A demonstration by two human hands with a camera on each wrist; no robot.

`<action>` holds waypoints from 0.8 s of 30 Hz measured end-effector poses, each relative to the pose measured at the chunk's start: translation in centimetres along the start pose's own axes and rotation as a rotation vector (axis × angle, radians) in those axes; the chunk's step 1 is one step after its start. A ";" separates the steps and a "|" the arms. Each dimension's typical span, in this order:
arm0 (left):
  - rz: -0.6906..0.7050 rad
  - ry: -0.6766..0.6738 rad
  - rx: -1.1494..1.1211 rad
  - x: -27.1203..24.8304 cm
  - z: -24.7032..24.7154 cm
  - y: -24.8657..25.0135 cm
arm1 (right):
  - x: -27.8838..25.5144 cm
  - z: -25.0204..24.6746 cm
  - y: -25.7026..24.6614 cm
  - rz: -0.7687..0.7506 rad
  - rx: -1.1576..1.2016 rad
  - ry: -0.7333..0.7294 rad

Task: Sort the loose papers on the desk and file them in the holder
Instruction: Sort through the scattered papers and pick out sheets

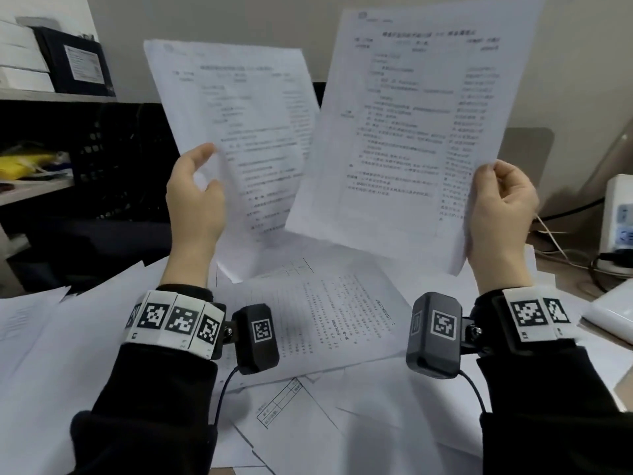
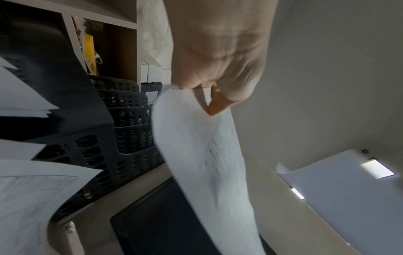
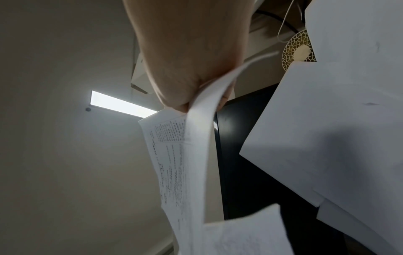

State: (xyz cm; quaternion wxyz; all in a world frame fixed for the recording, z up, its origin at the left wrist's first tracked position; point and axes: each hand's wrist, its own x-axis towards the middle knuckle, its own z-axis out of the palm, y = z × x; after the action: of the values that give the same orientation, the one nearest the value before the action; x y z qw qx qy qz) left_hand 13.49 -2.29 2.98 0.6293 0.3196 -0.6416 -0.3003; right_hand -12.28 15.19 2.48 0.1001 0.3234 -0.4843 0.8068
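Both hands hold printed sheets up above the desk. My left hand [image 1: 197,190] pinches the lower left edge of one white printed sheet [image 1: 239,118], which leans left; the left wrist view shows that sheet [image 2: 207,155] bowing away from the thumb. My right hand [image 1: 498,214] pinches the lower right corner of a second printed sheet [image 1: 418,132], held higher and nearer; it curls past the fingers in the right wrist view [image 3: 174,155]. Loose papers [image 1: 325,320] lie in overlapping layers on the desk below. The dark perforated file holder [image 1: 113,159] stands at the back left, also in the left wrist view [image 2: 128,131].
A shelf unit [image 1: 34,94] with white boxes and a dark box stands at far left, with a yellow item [image 1: 24,166] lower down. A dark monitor [image 2: 161,220] stands behind the sheets. At right sit a white device [image 1: 620,221], cables and a white pad [image 1: 609,313].
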 end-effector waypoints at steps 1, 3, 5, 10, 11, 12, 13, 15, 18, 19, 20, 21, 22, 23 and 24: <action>0.019 -0.010 -0.012 -0.1 0.1 0.2 | -0.2 0.2 -0.1 -0.007 -0.003 -0.014; 0.044 -0.029 -0.046 -0.2 0.4 0.7 | -0.6 0.6 -0.1 -0.029 -0.013 -0.037; 0.055 -0.056 -0.082 -0.3 0.6 1.2 | -0.9 0.8 -0.1 -0.045 -0.021 -0.054; 0.061 -0.142 -0.162 -0.7 1.0 1.7 | -1.3 1.0 -0.3 -0.061 -0.032 -0.079; 0.062 -0.155 -0.174 -0.7 1.1 1.8 | -1.3 1.0 -0.4 -0.065 -0.032 -0.081; 0.064 -0.169 -0.195 -0.8 1.3 1.9 | -1.4 1.0 -0.4 -0.068 -0.028 -0.086; 0.061 -0.182 -0.225 -1.0 1.5 2.1 | -1.4 1.0 -0.4 -0.072 -0.026 -0.094; 0.048 -0.209 -0.292 -1.2 2.0 2.5 | -1.7 1.2 -0.6 -0.078 -0.021 -0.123; 0.029 -0.273 -0.318 -2.0 2.5 2.9 | -2.3 1.8 -0.5 -0.069 -0.027 -0.214; 0.039 -0.284 -0.285 -2.2 2.7 2.9 | -2.6 2.0 -0.5 -0.041 -0.021 -0.248; 0.062 -0.286 -0.241 -2.4 2.8 3.0 | -2.8 2.2 -0.2 0.000 -0.008 -0.284; 0.087 -0.284 -0.199 -2.5 2.8 2.9 | -3.0 2.4 0.0 0.046 0.010 -0.320; 0.110 -0.276 -0.173 -2.5 2.8 2.8 | -3.1 2.6 0.2 0.096 0.013 -0.349; 0.130 -0.258 -0.154 -2.4 2.6 2.7 | -3.0 2.7 0.4 0.159 -0.013 -0.373; 0.144 -0.232 -0.134 -2.2 2.3 2.5 | -3.0 2.7 0.8 0.250 -0.051 -0.395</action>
State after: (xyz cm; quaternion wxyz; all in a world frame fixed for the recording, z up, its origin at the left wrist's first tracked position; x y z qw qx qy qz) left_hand 11.10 0.91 3.53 0.5907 0.1931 -0.7098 -0.3316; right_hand -9.23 12.94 0.95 -0.0892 0.4097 -0.5509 0.7216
